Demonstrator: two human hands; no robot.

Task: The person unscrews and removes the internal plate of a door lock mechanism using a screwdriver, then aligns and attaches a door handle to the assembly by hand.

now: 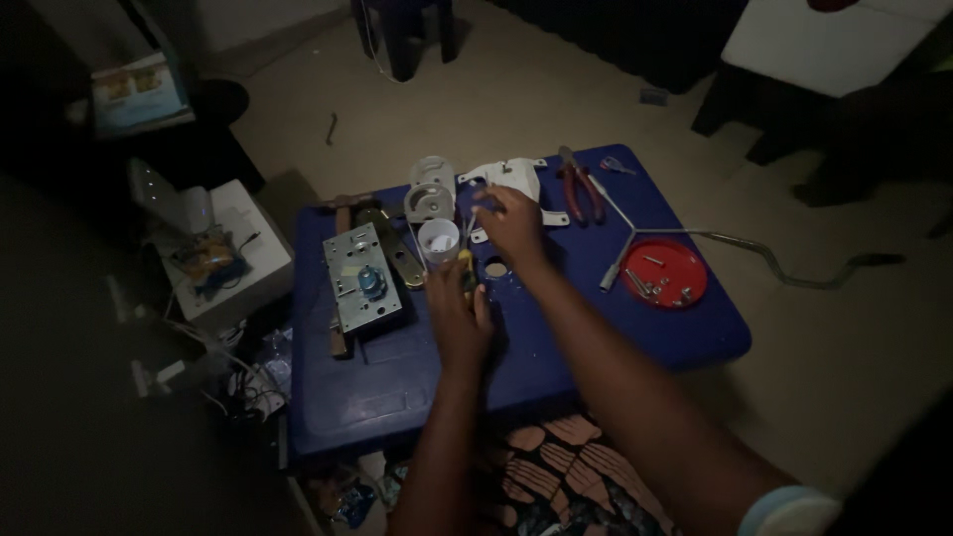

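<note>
Blue table point(417, 387), seen from above, carrying scattered hardware. A grey lock case point(361, 277) lies at the left, a red dish point(663, 273) of screws at the right. At centre, the left hand point(459, 316) is closed around a yellow-handled screwdriver point(466, 264), beside a small white cup point(438, 239). The right hand point(513, 222) pinches thin white wires point(471, 220) above it. The step appears to be wiring or fastening; the next move would call for steady tip alignment.

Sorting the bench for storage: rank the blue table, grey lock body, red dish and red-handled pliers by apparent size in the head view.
1. blue table
2. grey lock body
3. red dish and red-handled pliers look alike in size; not ranked.
</note>
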